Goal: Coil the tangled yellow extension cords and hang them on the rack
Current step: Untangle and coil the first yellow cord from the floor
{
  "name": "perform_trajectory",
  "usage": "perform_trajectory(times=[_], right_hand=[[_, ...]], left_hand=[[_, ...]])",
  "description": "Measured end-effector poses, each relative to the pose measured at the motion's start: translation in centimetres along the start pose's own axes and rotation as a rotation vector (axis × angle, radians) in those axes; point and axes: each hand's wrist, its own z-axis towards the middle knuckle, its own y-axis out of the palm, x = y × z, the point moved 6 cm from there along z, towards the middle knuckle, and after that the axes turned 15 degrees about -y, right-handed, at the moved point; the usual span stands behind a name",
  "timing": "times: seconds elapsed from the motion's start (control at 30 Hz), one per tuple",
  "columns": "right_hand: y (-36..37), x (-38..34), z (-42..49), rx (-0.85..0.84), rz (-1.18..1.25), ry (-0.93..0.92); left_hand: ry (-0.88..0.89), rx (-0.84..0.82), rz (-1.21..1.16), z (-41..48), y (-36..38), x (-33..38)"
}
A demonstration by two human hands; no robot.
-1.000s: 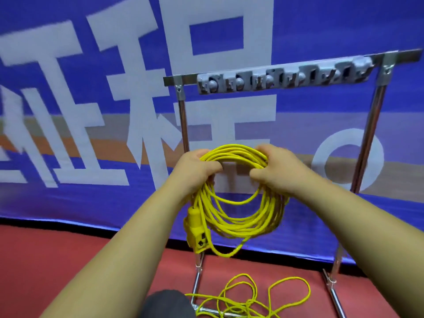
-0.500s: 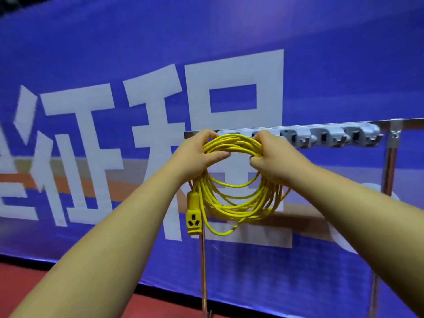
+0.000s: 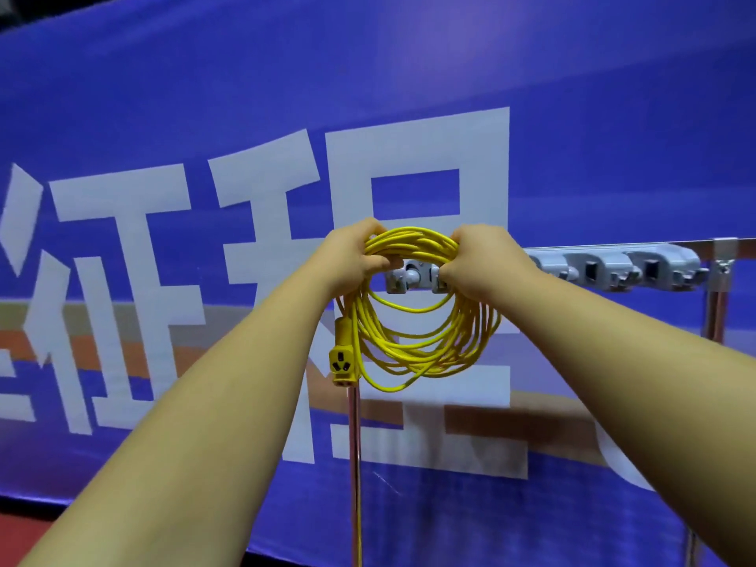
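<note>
both hands are closed around the top of the coiled yellow cord (image 3: 425, 333): the left hand (image 3: 352, 255) grips the left side of the bundle and the right hand (image 3: 478, 259) the right. the coil is held up against the left end of the rack (image 3: 613, 270), and a grey hook (image 3: 409, 278) shows through its opening. it does not look hung yet.

the likely trouble is that only some loops catch the hook. if the hands let go then, the rest would probably sag or spill and tangle again. the heavy socket end (image 3: 343, 360) dangles at the left beside the post (image 3: 355, 444) and could drag loops off that side. a thin yellow strand runs down by the post, and its weight may pull too.
</note>
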Motion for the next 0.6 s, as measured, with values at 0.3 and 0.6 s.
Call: perform_trajectory(times=[0.3,0.6], right_hand=[[0.4,1.9,-0.2,-0.176,0.002,-0.122],[2.5,2.1,-1.7,-0.012,-0.227,-0.174]], left_hand=[[-0.151,-0.182,-0.4,-0.8,4.7,-4.1],[-0.153,-0.149,-0.676,-2.2,4.6,-4.4]])
